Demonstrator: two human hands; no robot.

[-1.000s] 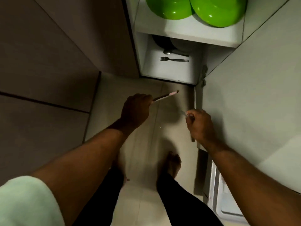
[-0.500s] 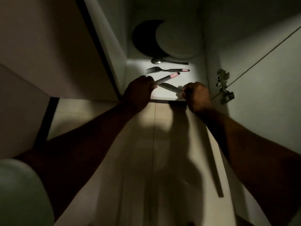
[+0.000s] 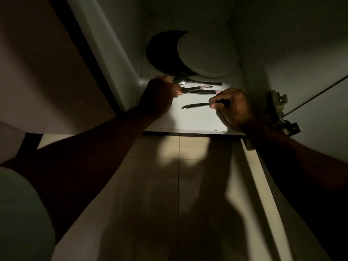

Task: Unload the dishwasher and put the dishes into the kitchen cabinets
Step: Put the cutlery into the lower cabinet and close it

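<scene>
Dim cabinet shelf (image 3: 197, 119) holds plates (image 3: 207, 53); left fingers (image 3: 176, 90) pinch a pink-tipped utensil (image 3: 197, 88), right fingers (image 3: 216, 102) grip a knife (image 3: 195, 105).

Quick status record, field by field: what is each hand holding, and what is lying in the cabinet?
place: open cabinet, dim, shelf lit
left hand: grips a pink-tipped utensil just over the shelf
right hand: pinches a knife by its handle, blade pointing left; contact with shelf unclear
lying on shelf: spoon; second utensil, also pink-tipped, its head hidden by the left hand
at back: black plate, white plate overlapping it in front
</scene>
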